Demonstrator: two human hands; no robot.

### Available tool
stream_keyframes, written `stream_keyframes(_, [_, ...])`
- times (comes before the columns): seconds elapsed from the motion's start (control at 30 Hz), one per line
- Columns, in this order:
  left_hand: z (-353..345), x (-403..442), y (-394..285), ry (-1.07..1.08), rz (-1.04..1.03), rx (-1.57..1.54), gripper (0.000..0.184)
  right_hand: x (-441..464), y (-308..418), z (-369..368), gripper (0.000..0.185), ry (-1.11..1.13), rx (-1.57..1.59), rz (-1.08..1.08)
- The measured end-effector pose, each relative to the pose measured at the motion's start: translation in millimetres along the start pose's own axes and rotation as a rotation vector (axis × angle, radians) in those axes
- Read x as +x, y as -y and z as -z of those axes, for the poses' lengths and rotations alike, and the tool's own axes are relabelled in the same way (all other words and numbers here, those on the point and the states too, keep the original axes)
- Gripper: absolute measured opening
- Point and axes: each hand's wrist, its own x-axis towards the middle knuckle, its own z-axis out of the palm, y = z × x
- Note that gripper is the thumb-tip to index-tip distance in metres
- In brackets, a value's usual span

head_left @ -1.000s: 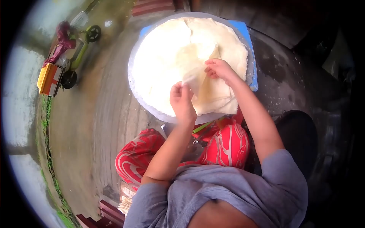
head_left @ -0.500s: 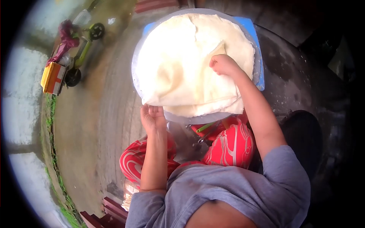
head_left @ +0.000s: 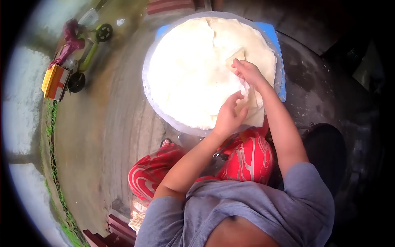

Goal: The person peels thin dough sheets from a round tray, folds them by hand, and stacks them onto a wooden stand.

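Note:
A stack of thin, pale round sheets (head_left: 185, 70) covers most of a round grey board (head_left: 149, 92). My right hand (head_left: 247, 73) is over the right part of the stack, thumb and fingers pinched on the raised edge of a sheet. Just below it and to the left, my left hand (head_left: 231, 113) is above the lower right edge of the stack, its fingers apart and curved, with nothing visible between them. Creased, folded sheet lies between the two hands.
Under the board a blue surface (head_left: 276, 45) sticks out. A green scooter (head_left: 87, 57) with a yellow and orange box (head_left: 53, 82) stands at the upper left. My knees in red patterned trousers (head_left: 249, 158) are below the board. A dark round seat (head_left: 325, 152) is at the right.
My left hand went down to the lower left edge of the stack, then came back right, beside my right hand. The sheet spread at the lower left now lies differently, gathered toward the right.

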Motion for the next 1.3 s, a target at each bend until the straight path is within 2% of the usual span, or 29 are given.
stream_keyframes(0.03, [-1,-2,-3,0.044,0.034,0.132,0.020,-6,-3,4,0.029,-0.029,-0.147,0.017])
stream_keyframes(0.07, [1,-1,1,0.055,0.033,0.126,0.020,-14,-7,7,0.029,-0.040,-0.149,0.012])
stream_keyframes(0.13, [11,6,9,-0.104,-0.523,0.555,0.025,-34,-12,7,0.021,-0.292,-0.493,0.406])
stream_keyframes(0.17, [18,12,12,-0.124,-0.565,0.626,0.025,-43,-13,5,0.019,-0.408,-0.664,0.607])
stream_keyframes(0.23, [35,26,17,-0.195,-0.464,0.927,0.032,-68,3,-4,0.007,-0.253,-0.597,0.637])
stream_keyframes(0.3, [45,43,28,-0.280,-0.351,1.200,0.048,-79,-3,-11,0.010,-0.088,-0.757,0.823])
stream_keyframes(0.33, [52,51,40,-0.221,-0.269,1.299,0.061,-84,-10,-14,0.013,-0.034,-0.838,0.771])
stream_keyframes(0.37, [58,59,51,-0.222,-0.268,1.298,0.061,-86,-22,-16,0.015,-0.026,-0.956,0.701])
stream_keyframes(0.43, [65,72,64,-0.106,-0.262,1.329,0.062,-89,-33,-19,0.015,-0.078,-0.996,0.697])
stream_keyframes(0.47, [66,77,69,-0.048,-0.149,1.233,0.064,-89,-33,-18,0.015,-0.078,-0.996,0.696])
stream_keyframes(0.57, [68,82,64,0.007,-0.067,1.202,0.067,-91,-32,-14,0.017,-0.003,-0.918,0.614])
stream_keyframes(0.63, [75,82,51,0.067,-0.046,1.177,0.067,-86,-31,-14,0.015,-0.278,-0.681,0.535])
stream_keyframes(0.67, [78,80,45,0.128,-0.022,1.152,0.067,-84,-30,-12,0.028,-0.421,-0.862,0.564])
stream_keyframes(0.7, [80,75,42,0.120,-0.024,1.154,0.067,-81,-33,-11,0.028,-0.420,-0.862,0.572])
stream_keyframes(0.77, [81,52,40,0.123,-0.058,1.177,0.064,-74,-38,-13,0.050,-0.549,-0.957,0.388])
stream_keyframes(0.8, [80,35,41,0.043,-0.131,1.119,0.061,-71,-27,-12,0.063,-0.473,-0.911,0.179])
stream_keyframes(0.83, [79,17,39,-0.041,-0.169,1.059,0.056,-67,-21,-10,0.063,-0.465,-0.914,0.186])
stream_keyframes(0.9, [80,-24,34,-0.143,-0.219,0.912,0.050,-59,-11,-3,0.055,-0.319,-0.855,-0.105])
stream_keyframes(0.93, [83,-43,27,-0.146,-0.207,0.846,0.047,-54,-2,5,0.050,-0.116,-0.746,-0.109])
stream_keyframes(0.97, [88,-62,21,-0.155,-0.198,0.781,0.044,-48,0,5,0.050,-0.104,-0.755,-0.092])
stream_keyframes(1.03, [99,-92,16,-0.213,-0.201,0.780,0.041,-42,12,-8,0.044,-0.112,-0.512,0.075])
stream_keyframes(1.13, [114,-125,-4,-0.275,0.027,0.262,0.035,-43,55,-41,0.041,-0.020,-0.272,0.207])
stream_keyframes(1.17, [116,-131,-16,-0.326,0.164,-0.268,0.033,-45,72,-53,0.041,0.027,-0.149,0.267])
stream_keyframes(1.23, [132,-140,-40,-0.382,0.333,-0.685,0.039,-81,132,-84,0.042,0.165,-0.082,0.243])
stream_keyframes(1.27, [141,-146,-38,-0.312,0.340,-0.940,0.058,-103,155,-100,0.043,0.243,0.057,0.238])
stream_keyframes(1.3, [149,-153,-47,-0.347,0.315,-0.947,0.058,-123,174,-115,0.044,0.326,0.195,0.227])
